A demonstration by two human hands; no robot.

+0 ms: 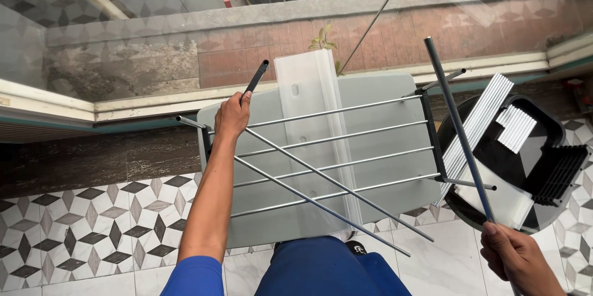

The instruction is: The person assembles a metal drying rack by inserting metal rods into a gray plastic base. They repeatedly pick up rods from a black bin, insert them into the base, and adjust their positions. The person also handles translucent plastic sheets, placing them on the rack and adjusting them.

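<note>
Someone's putting hands on a wire rack frame, one hand at each end.

The left hand (233, 115) is closing around a black bar (256, 78) at the rack's (321, 154) left end, with the rack lying flat across a grey table (395, 86) and a white plastic strip (309, 86). Two loose rods (333, 188) are crossing it diagonally. Over on the right, the right hand (516, 259) is gripping a long grey tube (457, 126) slanting up past a black bin (556, 166) that's holding silver slats (479, 123).
</note>
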